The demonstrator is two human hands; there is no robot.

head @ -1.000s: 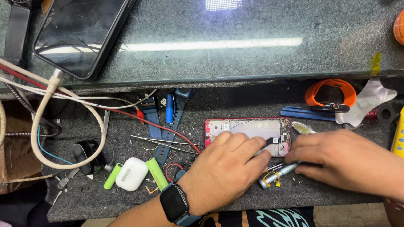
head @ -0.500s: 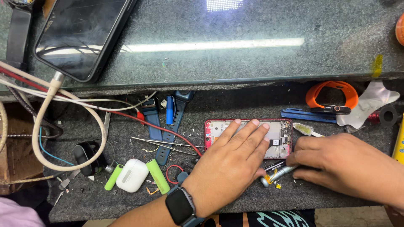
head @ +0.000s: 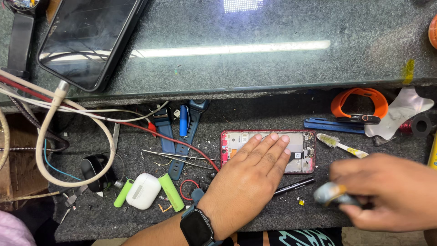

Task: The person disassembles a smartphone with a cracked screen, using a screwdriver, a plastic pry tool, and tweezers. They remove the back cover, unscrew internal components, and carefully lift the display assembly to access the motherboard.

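While our left hand [head: 248,175] lies flat and open on the opened red phone [head: 268,150] near the worktop's front edge, steadying it, our right hand [head: 387,191] pinches a small blurred tool [head: 332,193].

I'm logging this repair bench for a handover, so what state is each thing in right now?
Red phone: opened, insides exposed, lying flat.
Left hand: flat, pressing on the red phone.
Right hand: closed on a small blurred tool, off the phone.
Black phone: screen dark, cable plugged in.
White earbud case: shut.
Tweezers: lying unused.
Small brush: lying unused.
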